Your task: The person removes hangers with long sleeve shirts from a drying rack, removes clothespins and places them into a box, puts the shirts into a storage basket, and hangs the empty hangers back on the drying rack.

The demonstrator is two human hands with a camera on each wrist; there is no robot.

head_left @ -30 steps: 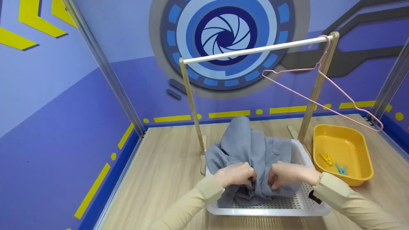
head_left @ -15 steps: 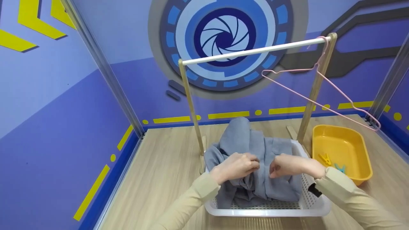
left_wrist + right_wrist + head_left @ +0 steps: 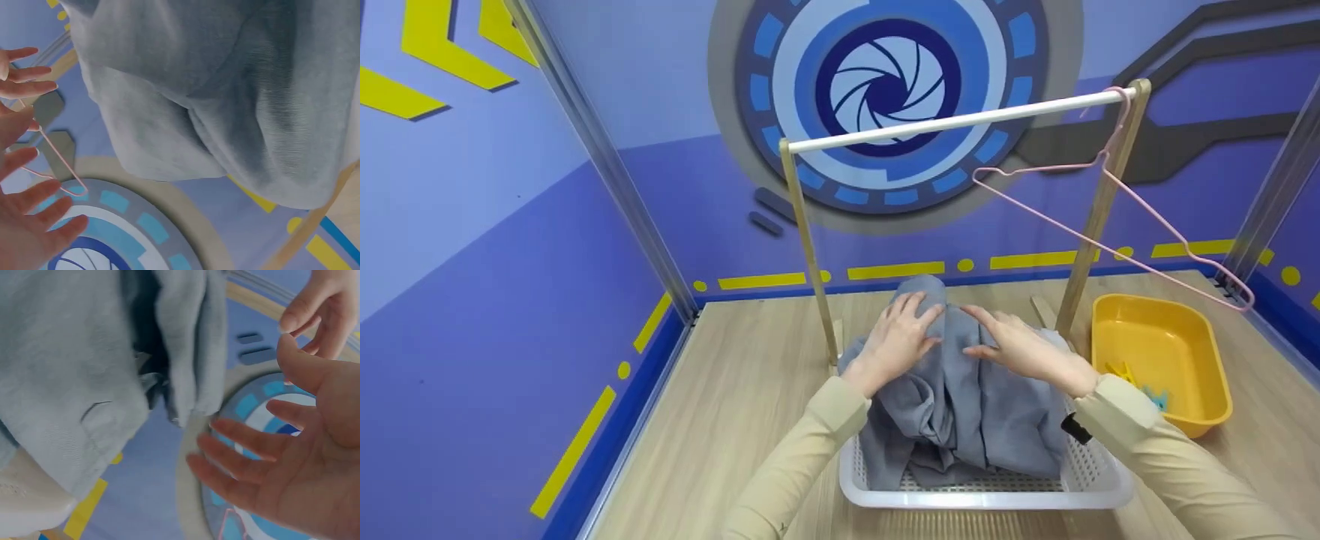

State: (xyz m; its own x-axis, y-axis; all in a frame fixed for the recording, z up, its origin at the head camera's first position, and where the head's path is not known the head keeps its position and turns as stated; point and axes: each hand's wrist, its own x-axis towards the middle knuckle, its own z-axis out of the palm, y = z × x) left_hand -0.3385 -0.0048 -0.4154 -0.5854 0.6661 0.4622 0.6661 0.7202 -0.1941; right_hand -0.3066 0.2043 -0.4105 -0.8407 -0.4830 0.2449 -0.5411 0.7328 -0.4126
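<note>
A grey garment (image 3: 952,405) lies heaped in the white basket (image 3: 990,499), with part of it standing up at the back. My left hand (image 3: 894,337) is over the garment's back left part, fingers spread. Over its right part is my right hand (image 3: 1020,349), fingers extended and thumb apart. Neither hand grips anything. In the left wrist view, my left hand (image 3: 34,219) is apart from the cloth (image 3: 185,101); in the right wrist view, my right hand (image 3: 304,444) also has a gap to it. Whether fingertips touch the cloth is unclear in the head view.
A pink hanger (image 3: 1099,244) hangs at the right end of a white rail (image 3: 960,120) on wooden posts behind the basket. To the right stands a yellow tray (image 3: 1166,345) with a yellow clothespin (image 3: 1123,373) and a teal clothespin (image 3: 1156,397). Walls enclose the wooden table (image 3: 720,420).
Both hands have let go of the garment's front folds, risen and moved toward the back, their fingers spreading out. The garment stays heaped in the basket.
</note>
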